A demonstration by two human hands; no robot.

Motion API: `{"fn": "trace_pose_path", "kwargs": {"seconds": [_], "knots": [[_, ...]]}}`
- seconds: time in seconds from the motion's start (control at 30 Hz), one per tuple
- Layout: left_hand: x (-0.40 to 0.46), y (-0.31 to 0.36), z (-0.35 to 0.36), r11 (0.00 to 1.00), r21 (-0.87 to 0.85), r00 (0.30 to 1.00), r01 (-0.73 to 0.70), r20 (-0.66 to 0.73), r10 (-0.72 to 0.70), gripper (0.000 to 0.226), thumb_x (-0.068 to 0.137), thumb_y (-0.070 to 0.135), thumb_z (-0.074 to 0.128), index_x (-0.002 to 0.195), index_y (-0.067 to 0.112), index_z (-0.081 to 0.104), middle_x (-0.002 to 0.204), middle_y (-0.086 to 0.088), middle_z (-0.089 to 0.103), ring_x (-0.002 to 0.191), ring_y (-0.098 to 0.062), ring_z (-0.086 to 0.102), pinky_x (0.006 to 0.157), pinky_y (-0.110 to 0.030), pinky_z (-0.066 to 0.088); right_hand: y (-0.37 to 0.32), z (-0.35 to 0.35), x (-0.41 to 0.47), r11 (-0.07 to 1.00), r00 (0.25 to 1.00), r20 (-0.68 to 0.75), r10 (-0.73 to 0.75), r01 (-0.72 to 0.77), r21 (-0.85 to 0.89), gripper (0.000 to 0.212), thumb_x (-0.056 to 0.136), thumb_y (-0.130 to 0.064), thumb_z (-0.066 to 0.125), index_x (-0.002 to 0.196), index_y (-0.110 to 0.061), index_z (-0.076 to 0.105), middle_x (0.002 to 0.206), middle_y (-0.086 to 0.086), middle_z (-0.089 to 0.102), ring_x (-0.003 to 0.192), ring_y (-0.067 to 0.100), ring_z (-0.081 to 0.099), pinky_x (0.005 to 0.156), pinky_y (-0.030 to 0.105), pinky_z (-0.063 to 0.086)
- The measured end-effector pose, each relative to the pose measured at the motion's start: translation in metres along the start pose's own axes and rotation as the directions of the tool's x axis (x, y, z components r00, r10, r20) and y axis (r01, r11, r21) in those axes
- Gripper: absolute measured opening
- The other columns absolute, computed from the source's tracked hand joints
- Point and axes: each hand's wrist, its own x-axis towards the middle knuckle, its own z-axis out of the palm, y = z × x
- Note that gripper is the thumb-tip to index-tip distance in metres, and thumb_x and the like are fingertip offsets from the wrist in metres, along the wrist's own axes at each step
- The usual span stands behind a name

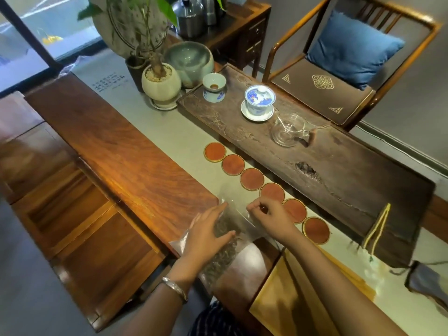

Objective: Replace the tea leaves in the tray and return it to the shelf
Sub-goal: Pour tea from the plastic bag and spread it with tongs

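Left hand (208, 229) lay flat, steadying clear plastic bag of dark tea leaves (225, 241); right hand (269, 215), at two o'clock, pinched its mouth, probably to open it.

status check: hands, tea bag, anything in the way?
Left hand flat on the tea bag, fingers straight. Right hand pinching the bag's top edge. Bag lying on the table, leaves inside. Coasters just beyond; no tray visible.
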Motion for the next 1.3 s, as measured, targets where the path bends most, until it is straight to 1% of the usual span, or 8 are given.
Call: {"fn": "trace_pose_path", "kwargs": {"seconds": [0.07,0.17,0.33,0.57,0.77,1.0,1.17,1.3], "knots": [[-0.004,0.016,-0.007,1.000,-0.024,1.000,-0.016,-0.020,0.016,0.072,0.077,0.060,0.059,0.142,0.036,0.039,0.145,0.010,0.045,0.131,-0.008,0.039,0.112,-0.040,0.034,-0.011,-0.009,-0.021,0.998,0.999,-0.044,-0.008,0.011,0.066,0.014,0.090,-0.012,0.060,0.081,-0.010,0.070,0.083,0.010,0.070,0.079,0.021,0.064,0.069,0.028,0.050],[-0.010,0.050,-0.020,0.997,-0.075,0.992,-0.003,-0.124,-0.006,0.066,0.079,0.063,0.050,0.137,0.033,0.045,0.143,0.011,0.040,0.129,-0.002,0.034,0.106,-0.024,0.031,-0.026,-0.019,-0.056,0.994,0.988,-0.149,-0.049,0.063,0.087,0.012,0.089,-0.017,0.062,0.081,-0.016,0.071,0.080,-0.004,0.070,0.076,0.005,0.063,0.067,0.017,0.049],[-0.023,0.111,-0.038,0.977,-0.194,0.988,-0.084,-0.144,0.056,0.023,0.081,0.052,0.054,0.096,0.034,0.056,0.098,0.024,0.052,0.095,0.017,0.047,0.072,0.002,0.039,-0.042,-0.025,-0.113,0.993,0.940,-0.323,-0.109,0.114,-0.002,0.010,0.086,-0.021,0.063,0.079,-0.023,0.069,0.077,-0.010,0.065,0.077,0.003,0.059,0.066,0.021,0.050],[-0.037,0.149,-0.021,0.945,-0.319,0.969,-0.064,0.205,0.135,0.030,0.089,0.043,0.059,0.061,0.033,0.056,0.058,0.016,0.058,0.053,0.005,0.053,0.050,-0.008,0.039,-0.033,-0.022,-0.163,0.970,0.861,-0.466,-0.202,0.109,-0.218,0.007,0.089,-0.027,0.060,0.090,-0.024,0.066,0.083,-0.013,0.055,0.079,0.000,0.051,0.061,0.012,0.040],[-0.041,0.146,-0.010,0.936,-0.348,0.890,0.051,0.442,0.116,0.031,0.098,0.020,0.051,0.071,0.025,0.065,0.059,0.005,0.062,0.057,-0.005,0.059,0.057,-0.018,0.046,-0.021,-0.023,-0.180,0.993,0.878,-0.469,-0.100,0.057,-0.105,0.014,0.086,-0.034,0.063,0.096,-0.033,0.072,0.088,-0.014,0.056,0.090,-0.006,0.048,0.070,0.008,0.042],[-0.038,0.150,-0.011,0.931,-0.366,0.869,-0.021,0.454,0.198,0.029,0.099,0.013,0.048,0.074,0.019,0.062,0.065,0.009,0.060,0.062,0.001,0.055,0.059,-0.014,0.042,-0.016,-0.026,-0.177,0.984,0.890,-0.441,0.114,-0.041,0.171,0.007,0.087,-0.040,0.060,0.087,-0.035,0.056,0.083,-0.012,0.062,0.080,-0.002,0.057,0.065,0.013,0.049],[-0.032,0.147,-0.014,0.935,-0.352,0.821,-0.048,0.520,0.238,0.029,0.100,0.017,0.047,0.074,0.023,0.061,0.076,-0.005,0.058,0.072,-0.011,0.056,0.067,-0.026,0.044,-0.018,-0.028,-0.167,1.000,0.963,-0.270,-0.019,0.016,-0.011,0.017,0.090,-0.040,0.048,0.075,-0.033,0.049,0.070,-0.013,0.057,0.068,0.002,0.054,0.058,0.016,0.043],[-0.028,0.149,-0.022,0.920,-0.393,0.794,-0.005,0.558,0.243,0.023,0.099,0.019,0.047,0.083,0.012,0.062,0.080,-0.009,0.061,0.078,-0.017,0.058,0.073,-0.034,0.047,-0.022,-0.027,-0.162,0.997,0.971,-0.235,-0.051,0.064,0.045,0.021,0.093,-0.029,0.045,0.075,-0.022,0.053,0.073,-0.004,0.059,0.069,0.009,0.054,0.060,0.020,0.042]]}}
